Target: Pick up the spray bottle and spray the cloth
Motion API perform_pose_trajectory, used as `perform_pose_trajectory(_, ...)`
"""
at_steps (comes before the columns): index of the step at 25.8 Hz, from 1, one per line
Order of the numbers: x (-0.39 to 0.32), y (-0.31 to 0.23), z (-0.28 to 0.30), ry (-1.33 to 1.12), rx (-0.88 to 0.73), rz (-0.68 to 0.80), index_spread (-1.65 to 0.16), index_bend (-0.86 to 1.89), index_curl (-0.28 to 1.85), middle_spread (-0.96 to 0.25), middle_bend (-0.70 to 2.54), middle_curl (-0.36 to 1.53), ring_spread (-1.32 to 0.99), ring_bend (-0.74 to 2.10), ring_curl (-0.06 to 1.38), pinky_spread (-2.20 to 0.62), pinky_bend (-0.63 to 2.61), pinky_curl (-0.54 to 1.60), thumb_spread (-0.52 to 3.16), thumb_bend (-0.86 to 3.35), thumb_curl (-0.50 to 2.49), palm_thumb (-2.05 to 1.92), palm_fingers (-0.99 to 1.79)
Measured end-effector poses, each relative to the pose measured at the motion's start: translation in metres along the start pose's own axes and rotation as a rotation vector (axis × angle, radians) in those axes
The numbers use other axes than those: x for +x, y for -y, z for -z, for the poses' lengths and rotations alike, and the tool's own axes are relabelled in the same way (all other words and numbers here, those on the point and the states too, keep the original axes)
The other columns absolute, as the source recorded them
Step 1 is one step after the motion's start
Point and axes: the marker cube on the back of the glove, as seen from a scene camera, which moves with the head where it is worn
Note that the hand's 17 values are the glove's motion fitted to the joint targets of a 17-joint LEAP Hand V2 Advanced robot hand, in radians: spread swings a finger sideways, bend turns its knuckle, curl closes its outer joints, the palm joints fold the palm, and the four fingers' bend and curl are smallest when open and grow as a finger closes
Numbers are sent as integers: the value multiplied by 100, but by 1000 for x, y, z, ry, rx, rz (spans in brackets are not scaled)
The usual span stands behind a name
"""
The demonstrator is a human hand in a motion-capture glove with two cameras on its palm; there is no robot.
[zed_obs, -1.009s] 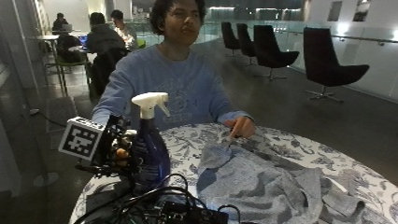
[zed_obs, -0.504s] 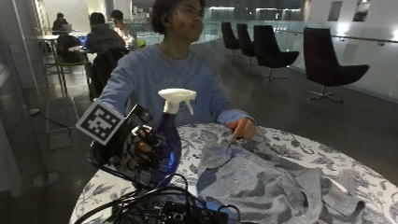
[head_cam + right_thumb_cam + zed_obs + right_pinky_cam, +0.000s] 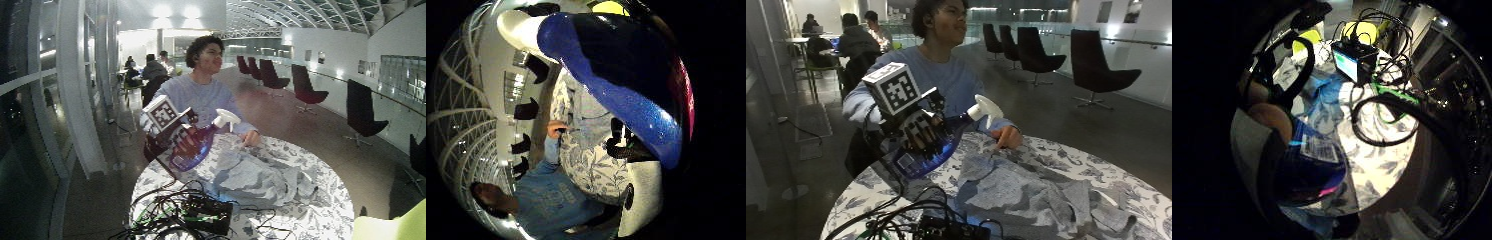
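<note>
- Gloved right hand (image 3: 922, 132) wrapped, fingers curled, round blue spray bottle (image 3: 939, 145).
- Bottle lifted off table (image 3: 1119, 175), tilted, white nozzle (image 3: 984, 109) over grey cloth (image 3: 1032, 195).
- Bare left hand (image 3: 1007, 137) resting on cloth.

Our gloved right hand (image 3: 920, 131) is raised, our bare left hand (image 3: 1007, 138) lowered.
We curl the right fingers (image 3: 924, 135) round the spray bottle (image 3: 939, 145), tilted above the table (image 3: 1065, 165); the left rests on the cloth (image 3: 1025, 195).
</note>
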Motion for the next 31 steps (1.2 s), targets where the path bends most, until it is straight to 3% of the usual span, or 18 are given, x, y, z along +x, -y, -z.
perform_pose_trajectory(7, -17, 9, 2, -114, -123, 20, -31, 1, 6, -6, 39, 41, -3, 69, 39, -10, 61, 41, 89, -1, 41, 94, 98)
perform_pose_trajectory(31, -49, 17, 7, -367, -197, 38, -36, 1, 3, -8, 41, 43, -7, 66, 39, -12, 63, 42, 84, -3, 43, 94, 98)
